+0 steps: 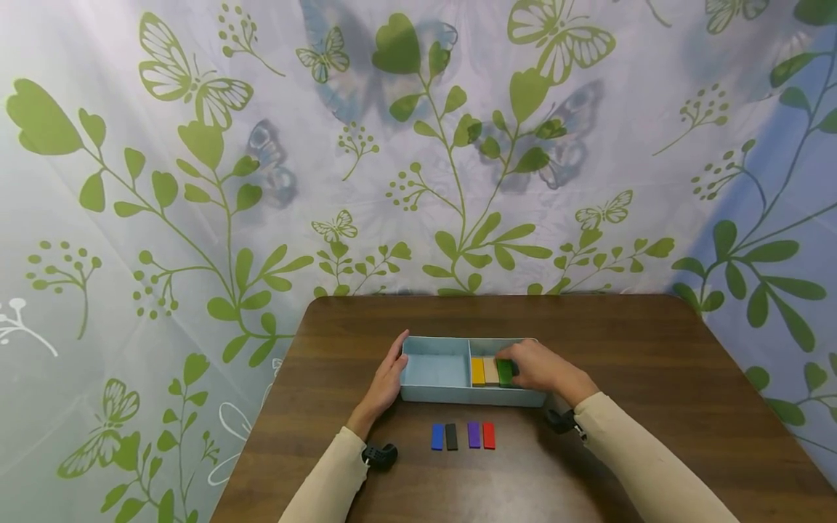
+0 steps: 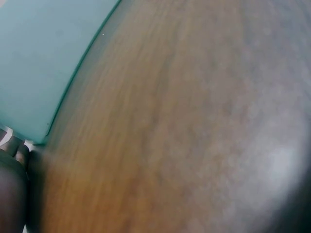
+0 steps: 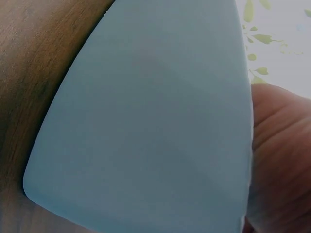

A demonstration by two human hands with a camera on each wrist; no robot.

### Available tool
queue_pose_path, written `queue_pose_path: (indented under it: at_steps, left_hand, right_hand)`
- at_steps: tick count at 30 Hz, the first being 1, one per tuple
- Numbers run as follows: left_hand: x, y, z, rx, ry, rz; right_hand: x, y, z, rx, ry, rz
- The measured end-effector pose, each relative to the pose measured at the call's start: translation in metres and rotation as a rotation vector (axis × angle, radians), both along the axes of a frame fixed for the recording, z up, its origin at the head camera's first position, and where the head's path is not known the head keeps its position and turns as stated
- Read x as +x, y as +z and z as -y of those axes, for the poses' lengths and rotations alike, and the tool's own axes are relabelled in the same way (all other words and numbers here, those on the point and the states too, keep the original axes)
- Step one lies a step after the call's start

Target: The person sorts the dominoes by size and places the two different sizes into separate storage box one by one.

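A light blue two-compartment tray [image 1: 434, 394] lies on the wooden table. My left hand [image 1: 384, 379] rests against its left end, fingers stretched along the side wall and thumb at the rim. My right hand [image 1: 539, 369] reaches over the front wall into the right compartment. There its curled fingers hold a green block [image 1: 505, 373], which the hand partly covers. Beside that block stand a beige block [image 1: 491, 371] and a yellow block [image 1: 478, 372] in a row. In the right wrist view the tray's outer wall [image 3: 141, 116] hides the fingertips.
In front of the tray lie a blue block [image 1: 437, 436], a black block [image 1: 451, 436], a purple block [image 1: 474, 434] and a red block [image 1: 488, 436]. A curtain printed with leaves and butterflies [image 1: 458, 181] hangs behind the table [image 1: 621, 327].
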State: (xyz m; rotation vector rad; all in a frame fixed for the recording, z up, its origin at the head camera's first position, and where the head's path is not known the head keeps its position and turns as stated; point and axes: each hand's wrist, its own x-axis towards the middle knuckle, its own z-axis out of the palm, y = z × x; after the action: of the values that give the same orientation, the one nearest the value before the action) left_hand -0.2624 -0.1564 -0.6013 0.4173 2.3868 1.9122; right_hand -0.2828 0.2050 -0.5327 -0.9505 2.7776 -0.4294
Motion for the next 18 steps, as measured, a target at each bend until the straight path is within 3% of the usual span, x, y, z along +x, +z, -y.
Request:
queue_pose_path:
  at_steps: [10,14,18]
  left_hand:
    - [-0.004,-0.001,0.003,-0.011,-0.036,0.000]
    - [-0.008,-0.005,0.007,-0.017,-0.055,-0.077]
    - [-0.006,-0.004,0.009,-0.028,-0.015,-0.141]
  right_hand:
    - [-0.001,-0.002,-0.001,-0.002,0.007,-0.019]
    - [-0.004,-0.001,-0.005,-0.028,0.021,-0.021]
    - [-0.003,0.001,-0.014,-0.159,-0.007,-0.015]
